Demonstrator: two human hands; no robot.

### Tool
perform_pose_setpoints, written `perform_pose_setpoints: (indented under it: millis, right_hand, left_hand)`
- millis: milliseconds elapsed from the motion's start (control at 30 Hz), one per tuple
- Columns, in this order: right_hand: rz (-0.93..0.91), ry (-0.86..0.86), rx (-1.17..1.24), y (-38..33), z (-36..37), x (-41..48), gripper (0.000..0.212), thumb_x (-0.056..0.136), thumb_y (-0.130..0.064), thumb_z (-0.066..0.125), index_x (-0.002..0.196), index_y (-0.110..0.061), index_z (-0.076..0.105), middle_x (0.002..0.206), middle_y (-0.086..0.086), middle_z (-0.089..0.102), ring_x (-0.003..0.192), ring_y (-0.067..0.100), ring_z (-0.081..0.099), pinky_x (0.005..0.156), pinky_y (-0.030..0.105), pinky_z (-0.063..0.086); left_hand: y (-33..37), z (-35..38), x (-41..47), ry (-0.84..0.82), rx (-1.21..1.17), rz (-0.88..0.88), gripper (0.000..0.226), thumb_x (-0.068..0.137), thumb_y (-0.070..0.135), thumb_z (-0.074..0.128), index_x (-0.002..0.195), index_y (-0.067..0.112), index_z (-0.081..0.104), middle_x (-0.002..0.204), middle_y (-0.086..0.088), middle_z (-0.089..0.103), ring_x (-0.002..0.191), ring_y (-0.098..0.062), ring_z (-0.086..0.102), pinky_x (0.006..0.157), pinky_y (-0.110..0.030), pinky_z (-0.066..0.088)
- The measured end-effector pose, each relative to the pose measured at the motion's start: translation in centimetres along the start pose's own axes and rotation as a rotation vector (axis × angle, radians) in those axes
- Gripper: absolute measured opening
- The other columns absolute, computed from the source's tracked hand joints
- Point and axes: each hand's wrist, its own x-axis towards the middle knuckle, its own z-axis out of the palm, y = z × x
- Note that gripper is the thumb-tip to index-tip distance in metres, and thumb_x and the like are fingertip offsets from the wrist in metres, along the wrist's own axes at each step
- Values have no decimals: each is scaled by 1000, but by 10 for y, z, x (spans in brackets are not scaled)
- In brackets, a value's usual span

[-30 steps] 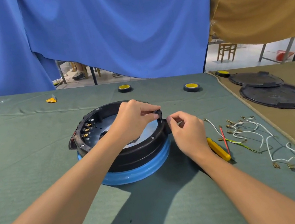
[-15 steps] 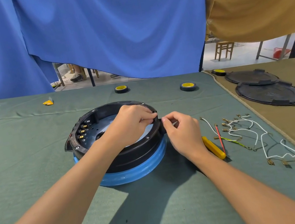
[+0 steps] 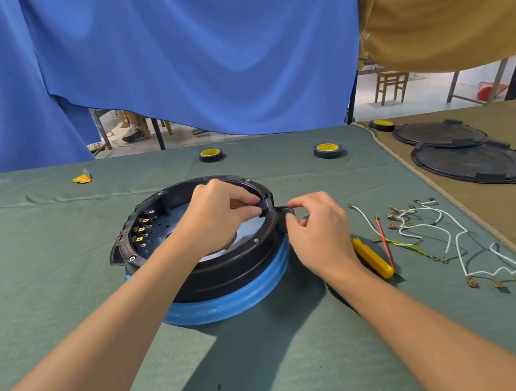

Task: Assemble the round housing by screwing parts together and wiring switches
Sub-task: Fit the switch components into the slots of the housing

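The round black housing (image 3: 228, 269) sits on a blue ring (image 3: 233, 299) in the middle of the green cloth. A row of brass switch terminals (image 3: 140, 229) lines its inner left wall. My left hand (image 3: 216, 220) reaches over the opening and pinches a small black part (image 3: 265, 208) at the inner right rim. My right hand (image 3: 319, 229) is just outside that rim, its fingers pinching the black tab (image 3: 286, 210) that sticks out of the housing. Loose white, red and green-yellow wires (image 3: 427, 227) with brass terminals lie to the right.
A yellow-handled screwdriver (image 3: 372, 257) lies beside my right wrist. Black tape rolls with yellow cores (image 3: 211, 155) (image 3: 328, 150) (image 3: 381, 125) stand at the back. Two black round lids (image 3: 472, 164) rest on the brown cloth at the right. A small yellow scrap (image 3: 81, 179) lies far left.
Both hands stayed at the right rim with small finger shifts. The left fingers now pinch the small black part at the rim. The view moved slightly.
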Motion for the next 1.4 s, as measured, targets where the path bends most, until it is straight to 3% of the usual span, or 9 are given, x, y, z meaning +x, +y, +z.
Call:
perform_pose_setpoints:
  millis: [100,233,400,500,600,833,1033,1167,1400]
  right_hand:
    - [243,-62,247,-2,1,3,19,90,-11,60,109,-15,64,105,4,63,81,20,69,68,28,58]
    - [439,-121,462,-1,1,7,20,87,-3,57,103,-16,59,82,5,65,58,12,63,54,24,52]
    - [425,-137,440,0,3,7,19,89,-6,55,98,-22,56,80,2,65,63,13,64,51,22,51]
    - [399,-114,414,1,5,6,19,88,-8,54,98,-23,56,77,1,65,61,13,64,62,34,59]
    - [386,-97,381,2,8,5,16,89,-11,55,98,-25,56,78,-1,66,66,15,66,71,41,60]
    - [393,-125,370,0,6,4,12,95,-18,55,104,-26,54,87,-5,64,71,12,66,56,22,56]
    - [392,-158,368,0,3,4,22,94,-14,54,115,-22,55,98,1,66,71,13,66,68,33,61]
    - [388,-164,388,0,4,4,22,93,-12,53,113,-22,55,97,2,66,69,13,66,67,34,61]
    - [372,-156,375,-1,4,5,18,93,-12,52,107,-23,52,90,-1,64,71,15,65,69,36,60]
  left_hand:
    - [1,-2,1,-3,-56,-49,16,90,19,71,104,15,78,95,2,76,79,-7,67,68,-7,50]
    - [4,0,3,-46,-226,-195,16,91,24,71,99,11,74,85,-1,75,78,-14,72,73,-29,60]
    - [4,5,3,-82,-310,-313,8,91,29,70,93,23,74,72,9,73,62,-5,69,55,-19,50]
    - [7,3,2,-86,-345,-358,6,92,30,69,92,27,74,68,12,72,65,-6,69,50,-16,45]
    - [12,2,0,-90,-362,-384,6,93,29,68,96,26,73,76,8,72,71,-8,69,54,-19,45]
    - [28,10,5,-74,-411,-510,27,92,33,68,97,7,72,88,-8,74,79,-20,68,77,-34,57]
    - [35,9,9,-147,-527,-675,25,86,24,76,100,5,67,88,-8,73,77,-19,66,65,-29,48]
    - [35,6,10,-213,-570,-733,21,87,23,74,85,10,58,78,-4,66,68,-14,61,55,-27,41]
    - [25,7,13,-213,-598,-747,24,89,33,70,87,11,59,76,-1,64,66,-10,57,61,-24,42]
